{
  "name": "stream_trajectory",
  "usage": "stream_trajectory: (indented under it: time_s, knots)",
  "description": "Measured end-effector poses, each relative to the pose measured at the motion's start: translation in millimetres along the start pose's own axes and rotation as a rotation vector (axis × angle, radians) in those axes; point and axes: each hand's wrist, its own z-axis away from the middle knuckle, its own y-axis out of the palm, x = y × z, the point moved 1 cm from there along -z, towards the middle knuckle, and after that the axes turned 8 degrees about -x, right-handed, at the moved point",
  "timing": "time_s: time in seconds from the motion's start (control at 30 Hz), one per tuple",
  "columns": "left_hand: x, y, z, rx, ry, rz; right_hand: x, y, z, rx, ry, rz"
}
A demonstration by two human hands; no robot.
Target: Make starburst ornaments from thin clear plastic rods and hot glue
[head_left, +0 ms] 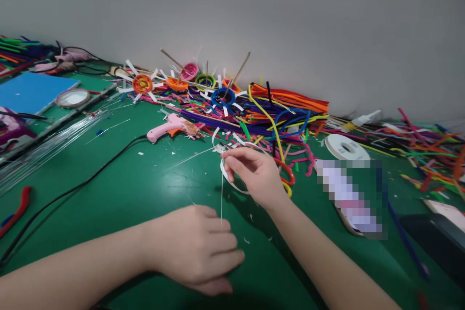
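Observation:
A thin clear strand (222,191) runs nearly straight up and down between my two hands. My left hand (203,247) is low in front with curled fingers, closed around the strand's lower part. Above it, my right hand (256,177) pinches the upper end between thumb and fingertips. A narrow white strip (237,187) loops beside and below the right fingers; whether they hold it too, I cannot tell. Just beyond those fingertips, small white scraps (219,147) lie on the green table (145,193). A pink glue gun (170,127) rests farther back on its side.
Pipe cleaners (290,99) are heaped along the wall, with small coiled flower shapes (142,84) among them. On the right are a white ribbon spool (347,149) and a blurred phone (350,198). Clear strands (61,140), a tape roll (72,98) and a black cord (83,184) lie left.

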Motion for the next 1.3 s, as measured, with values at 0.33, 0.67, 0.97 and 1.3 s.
stream_trajectory:
  time_s: [0.33,0.67,0.97,1.3]
  knots:
    - [-16.3,1.9,-2.7,-0.136,-0.018,0.072,-16.9,6.5,1.7,-0.037,0.018,-0.04]
    - [-30.5,0.5,6.5,-0.327,-0.009,-0.109,-19.5,3.9,10.5,-0.02,0.025,-0.052]
    - [28.7,-53.4,11.9,-0.622,-0.222,-0.429,-16.6,10.5,19.3,0.019,0.009,0.087]
    - [51.7,-30.3,33.7,-0.523,-0.781,-0.237,-20.4,2.7,23.6,-0.032,-0.336,0.528]
